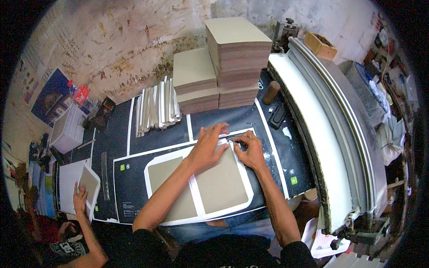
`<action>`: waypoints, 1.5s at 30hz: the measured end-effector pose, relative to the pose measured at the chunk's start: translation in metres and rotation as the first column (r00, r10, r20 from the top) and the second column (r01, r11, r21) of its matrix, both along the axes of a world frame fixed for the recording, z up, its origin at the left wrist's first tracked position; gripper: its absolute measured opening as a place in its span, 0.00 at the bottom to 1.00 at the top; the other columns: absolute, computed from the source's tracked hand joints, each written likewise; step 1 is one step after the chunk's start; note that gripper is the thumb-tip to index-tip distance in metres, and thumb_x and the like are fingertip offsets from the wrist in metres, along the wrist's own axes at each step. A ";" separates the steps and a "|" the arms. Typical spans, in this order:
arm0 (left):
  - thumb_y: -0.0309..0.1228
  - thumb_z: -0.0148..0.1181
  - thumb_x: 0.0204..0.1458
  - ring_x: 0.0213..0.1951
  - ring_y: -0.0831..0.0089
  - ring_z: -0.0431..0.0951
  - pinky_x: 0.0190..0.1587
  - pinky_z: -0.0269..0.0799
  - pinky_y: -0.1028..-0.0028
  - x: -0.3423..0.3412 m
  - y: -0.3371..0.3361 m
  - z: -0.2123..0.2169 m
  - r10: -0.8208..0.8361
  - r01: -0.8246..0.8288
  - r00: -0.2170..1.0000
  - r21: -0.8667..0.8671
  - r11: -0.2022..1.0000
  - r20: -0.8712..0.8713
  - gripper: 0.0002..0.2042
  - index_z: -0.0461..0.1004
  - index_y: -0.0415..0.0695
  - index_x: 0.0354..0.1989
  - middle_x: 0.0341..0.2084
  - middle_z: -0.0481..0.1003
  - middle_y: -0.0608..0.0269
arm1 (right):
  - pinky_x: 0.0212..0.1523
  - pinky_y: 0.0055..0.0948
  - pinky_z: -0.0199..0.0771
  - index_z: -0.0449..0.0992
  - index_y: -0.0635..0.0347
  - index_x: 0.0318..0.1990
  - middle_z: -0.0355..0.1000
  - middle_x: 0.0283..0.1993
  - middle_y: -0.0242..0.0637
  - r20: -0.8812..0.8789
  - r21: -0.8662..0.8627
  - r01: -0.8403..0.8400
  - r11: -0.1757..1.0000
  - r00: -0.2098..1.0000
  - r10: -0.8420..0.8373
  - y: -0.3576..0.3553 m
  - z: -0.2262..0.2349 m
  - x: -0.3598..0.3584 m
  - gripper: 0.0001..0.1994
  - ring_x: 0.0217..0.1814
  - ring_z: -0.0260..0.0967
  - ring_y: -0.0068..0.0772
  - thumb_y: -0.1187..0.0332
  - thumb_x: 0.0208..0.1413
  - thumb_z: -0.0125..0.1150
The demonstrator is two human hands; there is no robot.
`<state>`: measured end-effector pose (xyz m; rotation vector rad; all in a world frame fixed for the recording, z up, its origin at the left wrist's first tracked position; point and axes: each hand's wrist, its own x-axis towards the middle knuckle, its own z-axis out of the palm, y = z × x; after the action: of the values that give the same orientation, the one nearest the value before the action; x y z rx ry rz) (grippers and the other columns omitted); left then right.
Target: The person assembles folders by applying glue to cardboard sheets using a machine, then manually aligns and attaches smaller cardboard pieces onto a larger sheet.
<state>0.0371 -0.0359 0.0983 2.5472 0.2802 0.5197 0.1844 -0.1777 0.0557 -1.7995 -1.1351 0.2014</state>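
Observation:
Two grey boards [222, 185] lie side by side on a white paper sheet [200, 210], a white strip between them, like an opened-out book cover. My left hand [209, 146] reaches over the sheet's far edge near the strip's top, fingers stretched and thumb apart, holding nothing visible. Just to its right, my right hand [250, 149] has its fingertips pinched at the sheet's far edge, where a bit of white paper stands up. What lies under the fingertips is partly hidden.
Tall stacks of cut grey board [239, 58] stand at the back beside a bundle of narrow strips [157, 107]. A long machine with metal rollers [339, 98] borders the right side. At left, another person's hand [80, 198] rests on white sheets [71, 181]. A black block [278, 117] lies near the machine.

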 end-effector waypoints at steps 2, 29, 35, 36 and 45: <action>0.27 0.65 0.54 0.60 0.58 0.71 0.62 0.52 0.47 0.013 0.008 -0.001 -0.071 0.071 0.997 -0.007 0.997 -0.027 0.31 0.58 0.45 0.65 0.44 0.78 0.61 | 0.47 0.38 0.76 0.84 0.63 0.38 0.74 0.35 0.45 -0.007 0.023 -0.013 1.000 1.000 0.013 -0.001 -0.006 0.002 0.10 0.41 0.75 0.45 0.71 0.47 0.66; 0.43 0.56 0.62 0.60 0.57 0.71 0.64 0.55 0.48 -0.011 0.017 0.007 -0.254 0.377 0.906 0.373 0.848 -0.338 0.31 0.59 0.37 0.69 0.57 0.73 0.53 | 0.37 0.34 0.74 0.82 0.63 0.44 0.75 0.34 0.44 -0.020 0.091 0.046 0.995 0.999 -0.045 0.004 -0.009 0.002 0.11 0.32 0.73 0.38 0.74 0.55 0.61; 0.50 0.56 0.62 0.61 0.55 0.68 0.61 0.55 0.47 -0.027 0.019 -0.037 -0.243 0.301 0.945 0.296 0.907 -0.218 0.31 0.64 0.43 0.68 0.64 0.66 0.54 | 0.36 0.33 0.75 0.82 0.64 0.44 0.77 0.35 0.44 -0.031 0.079 0.065 0.995 0.998 -0.063 0.007 -0.008 -0.001 0.10 0.31 0.74 0.37 0.75 0.55 0.60; 0.49 0.56 0.62 0.62 0.56 0.67 0.62 0.54 0.48 -0.028 0.016 -0.038 -0.224 0.279 0.951 0.283 0.918 -0.210 0.31 0.65 0.43 0.67 0.66 0.65 0.55 | 0.36 0.33 0.75 0.82 0.64 0.44 0.77 0.36 0.44 -0.032 0.080 0.071 0.994 0.997 -0.068 0.007 -0.008 -0.001 0.10 0.31 0.74 0.37 0.75 0.55 0.60; 0.48 0.59 0.62 0.64 0.57 0.68 0.66 0.49 0.46 -0.036 0.000 -0.023 -0.096 0.156 0.975 0.311 0.937 -0.199 0.35 0.56 0.40 0.70 0.61 0.73 0.57 | 0.35 0.32 0.75 0.82 0.63 0.42 0.76 0.34 0.42 -0.048 0.126 0.085 0.988 0.996 -0.079 0.007 -0.014 0.000 0.09 0.30 0.73 0.34 0.75 0.53 0.61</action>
<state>0.0009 -0.0360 0.0755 2.9173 0.0973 0.3045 0.1843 -0.1705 0.0421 -1.7159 -1.0185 0.1155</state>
